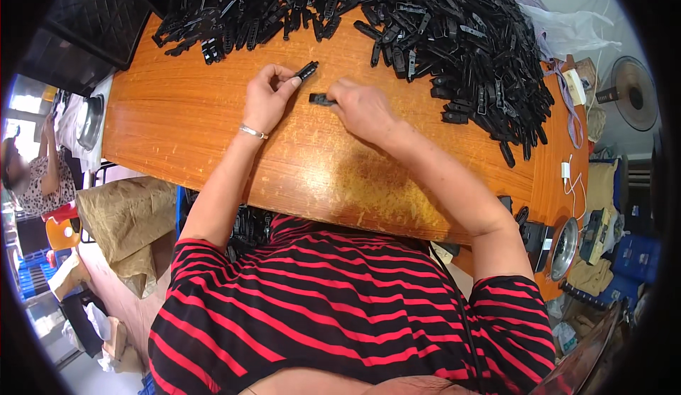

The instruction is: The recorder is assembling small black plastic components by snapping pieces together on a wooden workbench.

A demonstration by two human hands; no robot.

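My left hand [265, 101] pinches a slim black plastic piece [307, 70] between thumb and fingers, its far end pointing up and to the right. Close by on the right, my right hand [363, 110] is closed on a second black plastic piece [319, 100], whose end sticks out to the left past the fingers. The two pieces are apart, just above the orange-brown wooden table [177, 122]. Both look like the long, ribbed pieces in the large pile [454, 36] along the table's far side; their exact kind I cannot tell.
A black crate [92, 22] stands at the far left, near a round metal tray [91, 122]. Brown wrapping paper [128, 214] hangs left of the table. On the right are another round metal dish [565, 248], a white charger [566, 171] and a fan [628, 93]. Another person [42, 175] sits at left.
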